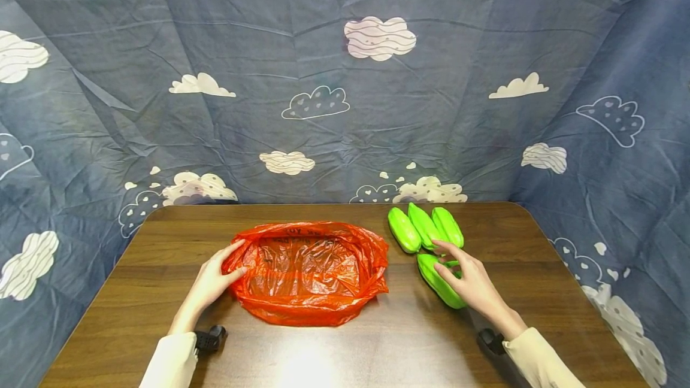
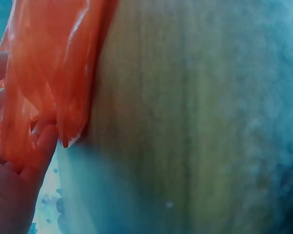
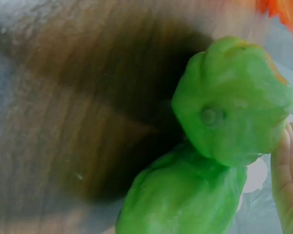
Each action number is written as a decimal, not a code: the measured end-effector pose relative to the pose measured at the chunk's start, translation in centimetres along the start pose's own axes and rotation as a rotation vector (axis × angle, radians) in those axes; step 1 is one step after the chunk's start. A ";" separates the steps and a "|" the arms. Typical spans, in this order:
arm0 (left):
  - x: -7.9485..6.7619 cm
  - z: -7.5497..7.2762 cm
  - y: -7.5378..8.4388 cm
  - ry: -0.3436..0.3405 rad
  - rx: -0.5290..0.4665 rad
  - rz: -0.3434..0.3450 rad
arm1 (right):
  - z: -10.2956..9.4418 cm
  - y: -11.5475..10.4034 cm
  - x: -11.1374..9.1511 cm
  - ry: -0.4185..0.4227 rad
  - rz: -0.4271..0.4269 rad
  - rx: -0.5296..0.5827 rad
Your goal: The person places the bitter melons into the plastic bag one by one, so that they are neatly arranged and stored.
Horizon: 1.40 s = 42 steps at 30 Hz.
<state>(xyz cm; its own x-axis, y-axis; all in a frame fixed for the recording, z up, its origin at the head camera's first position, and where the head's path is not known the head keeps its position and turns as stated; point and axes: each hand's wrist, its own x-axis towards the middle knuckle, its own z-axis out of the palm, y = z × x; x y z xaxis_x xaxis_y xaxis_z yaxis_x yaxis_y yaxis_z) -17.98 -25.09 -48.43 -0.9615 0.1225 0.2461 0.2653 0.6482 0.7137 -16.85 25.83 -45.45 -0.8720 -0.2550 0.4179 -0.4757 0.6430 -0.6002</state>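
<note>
A red plastic bag (image 1: 302, 310) lies with its wide mouth facing up. My left hand (image 1: 212, 274) holds its left rim, thumb on the inner side of the edge. In the left wrist view, fingers (image 2: 46, 141) show against the thin red plastic (image 2: 49, 63). My right hand (image 1: 468, 273) hovers over green, ribbed, papaya-like fruits, thumb and forefinger spread. One such fruit (image 1: 439, 286) shows under the thumb; a second (image 3: 185, 195) beside it is mostly hidden by the hand in the head view. Right fingers (image 3: 285, 180) are at the side of the nearer fruit (image 3: 234, 102).
Three more green fruits (image 1: 426, 226) lie in a row behind the right hand, near the back edge of the wooden table (image 1: 345, 352). A blue curtain (image 1: 323, 136) with cloud prints hangs behind and beside the table.
</note>
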 end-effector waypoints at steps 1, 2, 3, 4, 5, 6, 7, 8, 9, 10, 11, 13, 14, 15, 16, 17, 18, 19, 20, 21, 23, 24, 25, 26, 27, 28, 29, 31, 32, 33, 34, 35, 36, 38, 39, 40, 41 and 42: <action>0.0 0.0 -0.1 -0.005 -0.007 -0.009 | 0.0 0.0 -0.1 0.002 0.003 -0.001; 0.0 0.0 -0.1 -0.010 -0.015 -0.020 | -0.1 0.0 -0.1 0.006 0.004 -0.004; 0.0 0.1 -0.2 -0.015 -0.022 -0.030 | -0.1 0.1 -0.2 0.009 0.006 -0.005; 0.1 0.1 -0.2 -0.021 -0.030 -0.042 | -0.2 0.1 -0.2 0.013 0.008 -0.008; 0.0 0.1 -0.3 -0.029 -0.034 -0.053 | -0.3 0.2 -0.3 0.015 0.006 -0.010; 0.1 0.1 -0.4 -0.037 -0.039 -0.063 | -0.3 0.2 -0.4 0.018 0.006 -0.012; 0.1 0.1 -0.4 -0.043 -0.044 -0.073 | -0.4 0.2 -0.5 0.018 0.009 -0.015; 0.1 0.1 -0.5 -0.051 -0.048 -0.081 | -0.5 0.3 -0.5 0.017 0.010 -0.019; 0.1 0.1 -0.6 -0.058 -0.051 -0.087 | -0.6 0.4 -0.6 0.014 0.014 -0.022; 0.1 0.1 -0.7 -0.066 -0.055 -0.094 | -0.6 0.5 -0.7 0.010 0.018 -0.024; 0.1 0.1 -0.7 -0.074 -0.056 -0.098 | -0.7 0.6 -0.8 0.005 0.021 -0.028; 0.1 0.1 -0.8 -0.090 -0.057 -0.106 | -0.8 0.7 -1.0 -0.006 0.027 -0.035; 0.1 0.1 -0.8 -0.099 -0.055 -0.107 | -0.8 0.9 -1.0 -0.011 0.026 -0.039; 0.1 0.0 -0.8 -0.107 -0.050 -0.105 | -0.8 0.9 -1.1 -0.015 0.026 -0.042; 0.1 0.0 -0.8 -0.115 -0.045 -0.102 | -0.8 1.0 -1.1 -0.021 0.025 -0.046; 0.0 0.0 -0.8 -0.121 -0.038 -0.097 | -0.8 1.1 -1.2 -0.027 0.026 -0.052; 0.0 0.0 -0.8 -0.125 -0.037 -0.092 | -0.8 1.1 -1.1 -0.036 0.027 -0.057; 0.0 0.1 -0.8 -0.127 -0.034 -0.086 | -0.8 1.1 -1.1 -0.046 0.029 -0.062; 0.0 0.1 -0.9 -0.130 -0.032 -0.079 | -0.8 1.1 -1.1 -0.057 0.032 -0.070; -0.1 0.1 -0.9 -0.134 -0.029 -0.074 | -0.8 1.1 -1.0 -0.070 0.037 -0.079; -0.2 0.1 -0.9 -0.139 -0.026 -0.070 | -0.8 0.9 -1.0 -0.093 0.042 -0.099; -0.2 0.1 -1.0 -0.141 -0.025 -0.072 | -0.7 0.9 -0.9 -0.102 0.041 -0.106; -0.2 0.1 -1.0 -0.143 -0.025 -0.075 | -0.7 0.8 -0.9 -0.109 0.039 -0.111; -0.2 0.1 -1.0 -0.147 -0.026 -0.078 | -0.6 0.8 -0.9 -0.114 0.038 -0.115; -0.3 0.1 -1.0 -0.149 -0.027 -0.082 | -0.6 0.7 -0.8 -0.118 0.038 -0.114; -0.3 0.0 -1.0 -0.151 -0.031 -0.087 | -0.5 0.7 -0.8 -0.121 0.038 -0.109; -0.3 0.0 -1.0 -0.153 -0.036 -0.091 | -0.4 0.7 -0.7 -0.127 0.041 -0.102; -0.4 0.0 -1.1 -0.158 -0.046 -0.095 | -0.3 0.7 -0.7 -0.145 0.054 -0.086; -0.4 0.0 -1.1 -0.161 -0.050 -0.097 | -0.2 0.7 -0.7 -0.154 0.061 -0.077; -0.4 0.0 -1.1 -0.164 -0.051 -0.097 | -0.2 0.7 -0.7 -0.163 0.066 -0.071; -0.5 0.0 -1.1 -0.168 -0.056 -0.100 | -0.1 0.7 -0.7 -0.172 0.072 -0.067; -0.5 0.0 -1.0 -0.171 -0.058 -0.098 | 0.0 0.7 -0.6 -0.180 0.074 -0.066; -0.5 0.0 -1.1 -0.175 -0.063 -0.100 | 0.0 0.7 -0.6 -0.186 0.074 -0.065; -0.6 0.0 -1.1 -0.186 -0.075 -0.103 | 0.1 0.7 -0.6 -0.190 0.063 -0.068; -0.6 -0.1 -1.2 -0.193 -0.086 -0.105 | 0.2 0.8 -0.6 -0.192 0.054 -0.073; -0.5 -0.1 -1.3 -0.201 -0.101 -0.107 | 0.2 0.8 -0.7 -0.193 0.044 -0.075; -0.5 -0.1 -1.3 -0.209 -0.116 -0.110 | 0.2 0.8 -0.7 -0.193 0.034 -0.077; -0.5 -0.1 -1.5 -0.215 -0.133 -0.116 | 0.2 0.9 -0.7 -0.193 0.026 -0.078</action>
<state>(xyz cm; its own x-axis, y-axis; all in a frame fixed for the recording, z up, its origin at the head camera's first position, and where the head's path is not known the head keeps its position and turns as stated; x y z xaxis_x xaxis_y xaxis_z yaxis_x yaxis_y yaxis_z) -17.87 -26.19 -49.51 -0.9754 0.2191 0.0225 0.1455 0.5644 0.8126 -16.67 26.39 -46.44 -0.8933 -0.3665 0.2603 -0.4491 0.7030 -0.5515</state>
